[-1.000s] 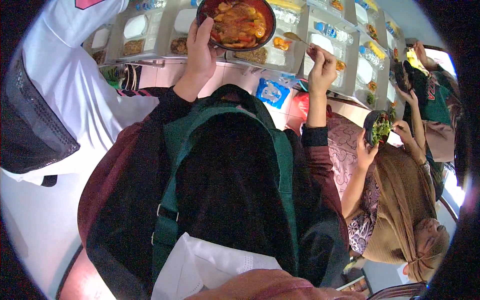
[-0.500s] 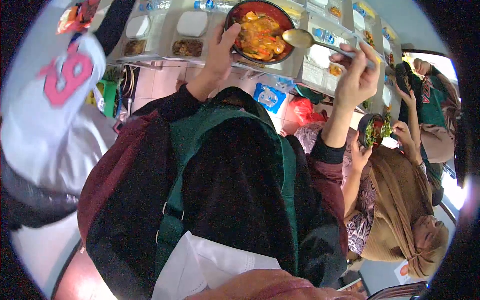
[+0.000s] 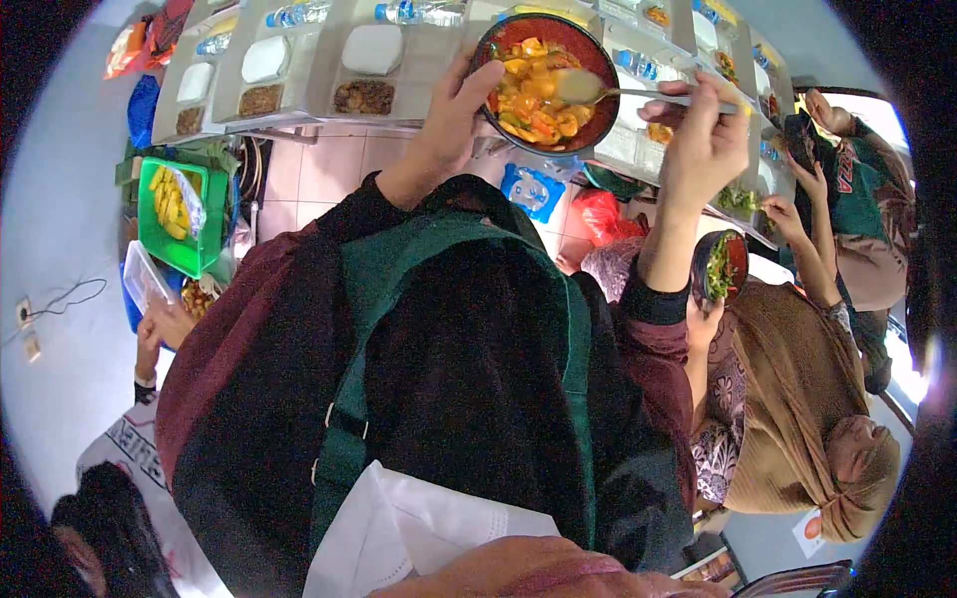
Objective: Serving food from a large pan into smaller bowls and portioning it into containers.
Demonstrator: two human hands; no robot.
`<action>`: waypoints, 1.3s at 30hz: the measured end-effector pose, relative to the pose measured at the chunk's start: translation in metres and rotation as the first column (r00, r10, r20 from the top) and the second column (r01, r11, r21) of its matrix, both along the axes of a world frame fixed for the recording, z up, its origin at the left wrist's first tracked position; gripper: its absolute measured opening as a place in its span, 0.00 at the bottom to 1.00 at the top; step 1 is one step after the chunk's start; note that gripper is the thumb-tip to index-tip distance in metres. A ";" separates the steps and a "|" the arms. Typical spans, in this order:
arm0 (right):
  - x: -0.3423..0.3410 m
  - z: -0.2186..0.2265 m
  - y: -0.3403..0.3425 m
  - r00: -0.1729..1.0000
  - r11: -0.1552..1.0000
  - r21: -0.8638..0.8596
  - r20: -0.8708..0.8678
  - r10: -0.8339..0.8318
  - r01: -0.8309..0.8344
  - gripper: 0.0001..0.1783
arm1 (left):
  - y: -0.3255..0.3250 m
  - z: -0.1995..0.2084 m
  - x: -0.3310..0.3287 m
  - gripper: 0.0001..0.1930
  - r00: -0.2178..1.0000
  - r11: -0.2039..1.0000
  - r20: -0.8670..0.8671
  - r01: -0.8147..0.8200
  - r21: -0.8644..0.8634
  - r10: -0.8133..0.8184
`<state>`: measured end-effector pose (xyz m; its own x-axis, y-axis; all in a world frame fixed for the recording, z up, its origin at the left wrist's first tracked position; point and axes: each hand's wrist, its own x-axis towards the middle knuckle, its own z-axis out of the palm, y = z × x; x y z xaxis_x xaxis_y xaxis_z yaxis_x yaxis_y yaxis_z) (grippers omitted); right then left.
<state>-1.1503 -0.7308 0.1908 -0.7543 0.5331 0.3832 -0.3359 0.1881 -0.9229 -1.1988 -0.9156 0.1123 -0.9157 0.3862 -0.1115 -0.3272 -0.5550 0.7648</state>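
My left hand (image 3: 457, 118) grips the left side of a dark bowl (image 3: 583, 62) with a red inside, its thumb over the rim. Saucy orange-yellow food (image 3: 538, 92) with red and green bits lies in the bowl. A metal spoon (image 3: 578, 87) dips its head into this food, and my right hand (image 3: 706, 149) pinches the handle. The bowl is held over a row of open white meal boxes (image 3: 317, 85). In the boxes are dark brown food (image 3: 363, 98), white lidded tubs (image 3: 373, 50) and water bottles (image 3: 419, 12).
To the right, a co-worker holds a bowl of green leaves (image 3: 720, 267); another person stands beyond. A green crate (image 3: 204, 234) with bananas (image 3: 171, 204) is at left, near another person's hands (image 3: 164, 324). A red plastic bag (image 3: 601, 216) and blue bag (image 3: 533, 191) lie below the table.
The bowl has shifted slightly right and down, and the spoon's head has gone from the bowl's right rim into the food. The person at left has moved, baring the green crate.
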 end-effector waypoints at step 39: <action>0.001 -0.015 0.008 0.996 0.990 0.135 -0.081 0.039 -0.028 0.12 | 0.008 -0.005 0.001 0.27 0.979 0.977 0.039 0.203 -0.067 -0.200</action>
<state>-1.1491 -0.7227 0.1754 -0.7333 0.4479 0.5116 -0.4188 0.2952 -0.8587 -1.1982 -0.9076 0.1071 -0.8154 0.5526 -0.1725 -0.4513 -0.4202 0.7872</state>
